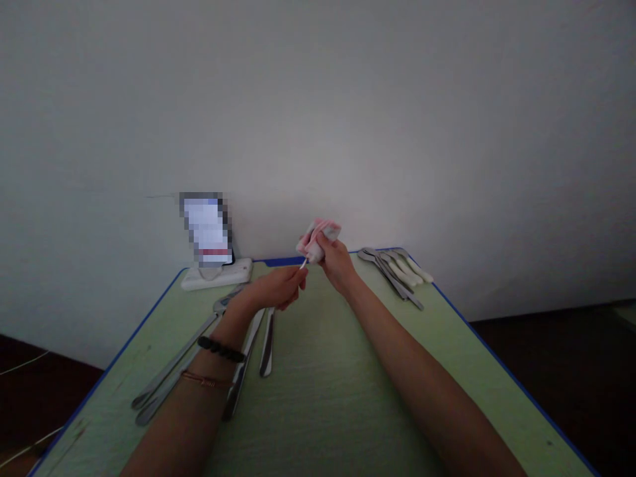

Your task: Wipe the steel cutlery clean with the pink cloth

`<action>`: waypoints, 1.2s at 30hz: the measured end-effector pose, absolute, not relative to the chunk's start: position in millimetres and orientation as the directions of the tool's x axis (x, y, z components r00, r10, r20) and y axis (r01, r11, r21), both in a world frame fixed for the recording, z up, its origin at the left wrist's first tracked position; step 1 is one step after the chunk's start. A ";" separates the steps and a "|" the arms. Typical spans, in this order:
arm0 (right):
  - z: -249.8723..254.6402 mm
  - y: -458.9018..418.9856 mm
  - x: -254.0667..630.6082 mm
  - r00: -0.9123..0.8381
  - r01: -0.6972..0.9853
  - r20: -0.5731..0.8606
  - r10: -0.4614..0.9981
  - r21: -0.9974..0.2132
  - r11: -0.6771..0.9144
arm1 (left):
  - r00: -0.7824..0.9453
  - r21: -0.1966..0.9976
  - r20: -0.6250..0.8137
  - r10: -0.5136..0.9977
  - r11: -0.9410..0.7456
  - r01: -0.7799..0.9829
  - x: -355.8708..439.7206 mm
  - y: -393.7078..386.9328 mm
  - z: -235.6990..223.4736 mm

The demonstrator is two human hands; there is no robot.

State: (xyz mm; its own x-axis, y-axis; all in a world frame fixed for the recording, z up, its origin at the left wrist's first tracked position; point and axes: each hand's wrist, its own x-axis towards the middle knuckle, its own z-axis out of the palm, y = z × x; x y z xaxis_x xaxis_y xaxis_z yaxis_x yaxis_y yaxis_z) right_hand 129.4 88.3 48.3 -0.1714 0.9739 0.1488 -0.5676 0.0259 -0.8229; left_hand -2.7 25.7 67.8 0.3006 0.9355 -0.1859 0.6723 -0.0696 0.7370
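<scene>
Cloth, pink and white [328, 228], is held up near the far edge of the green surface [308, 397], bunched around one end of a slim utensil [303, 263]. At the far left, a device with a lit, blurred-out screen [207, 225] is propped on a white base [217, 275], close to the pale wall [318, 99]. Nearer, two long-handled metal pieces [173, 361] are laid side by side, slanting, their far ends partly covered by the left arm. A black beaded bracelet [221, 349] and a copper-coloured band [206, 380] are worn on that arm. Beneath the wrist, two more metal handles [267, 351] are seen, their upper parts hidden. By the left hand [278, 288], the utensil's exposed end is pinched between closed fingers. By the right hand [338, 262], the cloth is gripped, thumb pressed on top; what part of the utensil is wrapped inside cannot be told. Farther right, metal spoons [390, 277] are piled just beside white-handled utensils [405, 270], heads pointed toward the wall.
</scene>
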 end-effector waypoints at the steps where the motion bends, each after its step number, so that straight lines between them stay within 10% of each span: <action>1: 38.7 88.8 129.7 -0.183 -0.538 0.127 0.975 -0.843 0.009 | 0.314 0.695 -0.261 0.913 -0.048 0.718 -3.0 26.6 62.5; 21: -23.3 96.0 141.4 -0.113 -0.161 0.135 0.984 -0.980 0.116 | 0.296 0.544 -0.012 0.955 -0.242 0.803 2.4 38.8 13.9; 36: -18.9 93.6 142.4 -0.193 -0.109 0.181 0.964 -0.981 0.162 | 0.257 0.644 0.051 0.965 -0.228 0.730 4.3 39.2 6.2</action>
